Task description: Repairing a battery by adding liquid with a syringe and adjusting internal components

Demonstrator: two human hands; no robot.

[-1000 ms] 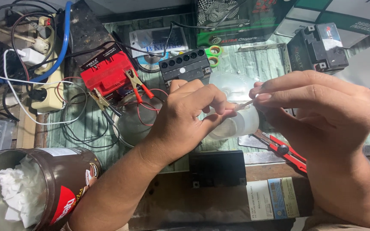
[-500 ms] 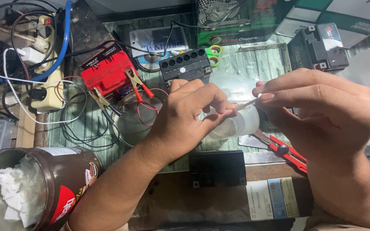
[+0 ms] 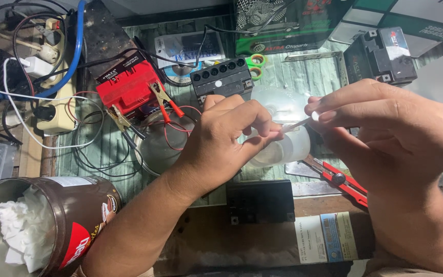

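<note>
Red battery (image 3: 127, 87), black battery (image 3: 224, 78) and tin (image 3: 73, 215) crowd the left.

thin white stick (image 3: 296, 124), level, pinched at both ends

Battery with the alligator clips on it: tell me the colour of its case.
Red battery, seen in the head view, beyond the left hand.

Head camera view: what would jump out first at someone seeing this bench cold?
Two bare hands meet at centre, the left hand and right hand pinching a thin pale strip between them above a translucent plastic container. Behind, left of centre, a red battery wears clamp leads. At lower left, a brown tin holds crumpled white tissue.
</note>
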